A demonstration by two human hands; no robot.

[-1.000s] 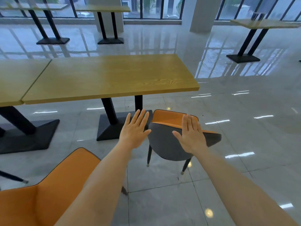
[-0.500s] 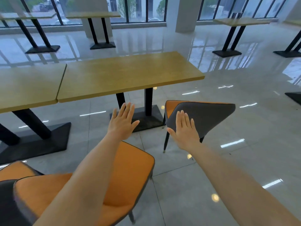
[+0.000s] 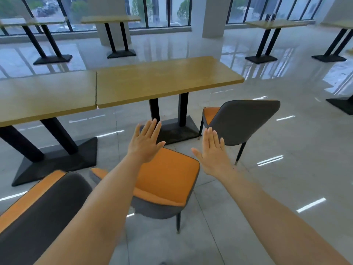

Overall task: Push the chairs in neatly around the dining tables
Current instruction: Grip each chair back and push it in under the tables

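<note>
Chair (image 3: 168, 175) below flat left hand (image 3: 146, 142), right hand (image 3: 213, 152) flat, table (image 3: 162, 81) beyond

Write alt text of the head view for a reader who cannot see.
A person's left hand and right hand, both open and empty, reach out above an orange chair. A second chair stands at the end of the table, not pushed under.

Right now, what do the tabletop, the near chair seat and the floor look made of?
Tabletop: likely wood or wood-look laminate, matte, with faint grain. Seat: smooth orange upholstery, perhaps faux leather, slightly sheened. Floor: glossy grey tile, shown by grout lines and sharp light reflections.
</note>
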